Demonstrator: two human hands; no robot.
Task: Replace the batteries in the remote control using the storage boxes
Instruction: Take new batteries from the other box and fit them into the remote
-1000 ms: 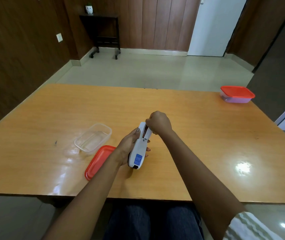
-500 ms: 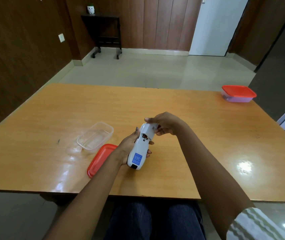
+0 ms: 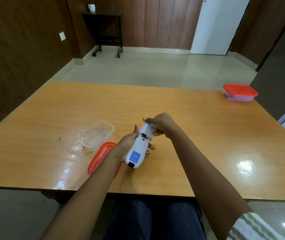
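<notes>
Left hand (image 3: 129, 144) wraps round the body of the white remote control (image 3: 138, 148), fingers curled under it and thumb up along its left side, holding it back-side up above the desk (image 3: 190, 135) near the middle of the front edge. Right hand (image 3: 162, 125) pinches the battery cover (image 3: 149, 129) at the remote's far end between thumb and fingers — the cover looks partly seated, with a slot of the compartment showing just below it (whether cells sit inside I cannot tell for sure).

To do this step well, I would keep the left grip firm and low on the body, clear of the cover's track, and drive the cover straight along the remote's length, not tilted, so the catches are not strained.

Room is generous. A clear open box (image 3: 96, 134) sits left of the hands, apart from them, with its red lid (image 3: 101, 155) lying flat just beside the left wrist, toward the front edge. A closed box with a red lid (image 3: 239, 92) stands at the far right corner, well apart — reaching it means a long stretch over bare wood
</notes>
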